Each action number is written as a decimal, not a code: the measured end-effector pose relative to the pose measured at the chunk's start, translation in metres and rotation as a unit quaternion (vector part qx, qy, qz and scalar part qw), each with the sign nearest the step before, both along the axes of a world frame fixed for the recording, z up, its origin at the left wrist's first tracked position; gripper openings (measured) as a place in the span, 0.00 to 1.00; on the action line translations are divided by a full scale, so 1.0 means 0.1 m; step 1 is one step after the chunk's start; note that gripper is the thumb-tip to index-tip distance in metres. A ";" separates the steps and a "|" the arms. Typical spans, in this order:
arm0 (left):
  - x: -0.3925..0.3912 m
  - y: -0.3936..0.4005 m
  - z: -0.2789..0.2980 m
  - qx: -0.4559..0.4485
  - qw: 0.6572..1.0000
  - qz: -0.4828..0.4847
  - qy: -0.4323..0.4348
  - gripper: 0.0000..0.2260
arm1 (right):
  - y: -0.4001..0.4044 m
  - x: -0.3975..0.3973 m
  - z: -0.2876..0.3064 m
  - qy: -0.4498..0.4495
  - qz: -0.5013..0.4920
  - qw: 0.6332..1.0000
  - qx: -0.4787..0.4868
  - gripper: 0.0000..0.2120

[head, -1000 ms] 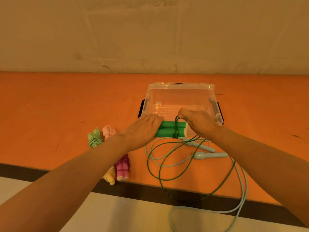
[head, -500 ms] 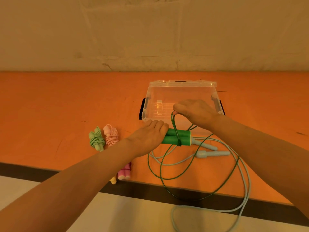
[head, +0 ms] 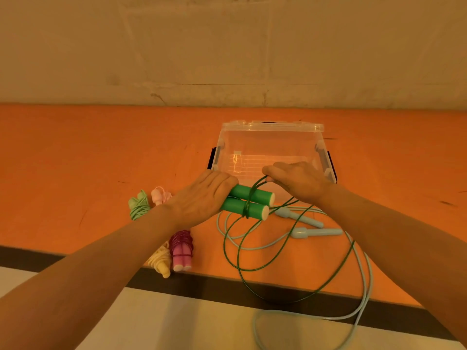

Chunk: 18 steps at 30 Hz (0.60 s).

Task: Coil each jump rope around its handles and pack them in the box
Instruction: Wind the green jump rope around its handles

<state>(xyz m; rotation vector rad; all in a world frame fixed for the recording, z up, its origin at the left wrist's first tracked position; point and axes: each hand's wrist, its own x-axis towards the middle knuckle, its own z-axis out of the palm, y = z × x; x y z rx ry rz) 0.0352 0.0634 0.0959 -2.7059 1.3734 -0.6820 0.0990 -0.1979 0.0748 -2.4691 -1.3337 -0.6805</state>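
My left hand point(head: 202, 198) held the 2 green handles point(head: 249, 202) together, just in front of the clear box point(head: 271, 127) on the orange surface point(head: 75, 152). My right hand point(head: 299, 181) pinched the green rope point(head: 255, 267), looped once around the handles. The pale blue rope point(head: 317, 232) lay uncoiled alongside; 4 coiled ropes point(head: 180, 245) lay left.

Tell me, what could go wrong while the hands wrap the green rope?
The green cord lies crossed over the light blue rope, so pulling it in may drag or tangle that one. Only a few turns circle the green handles; if the right hand lets its loop slacken, they might slip off. Both ropes hang past the table edge and could snag there.
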 end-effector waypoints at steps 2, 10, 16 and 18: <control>0.01 0.07 0.02 -0.019 1.000 0.007 0.012 0.14 | 0.00 -0.03 0.00 0.003 0.002 1.000 0.015 0.19; -0.01 0.14 -0.01 -0.103 0.988 0.073 0.084 0.27 | 0.10 -0.08 -0.09 0.091 -0.042 0.995 0.000 0.25; 0.01 0.16 -0.12 -0.091 0.987 0.125 0.040 0.26 | 0.36 -0.23 -0.10 0.193 -0.117 0.968 -0.106 0.21; 0.01 0.17 -0.17 -0.068 0.982 0.179 0.002 0.26 | 0.41 -0.26 -0.16 0.217 -0.144 0.952 -0.163 0.20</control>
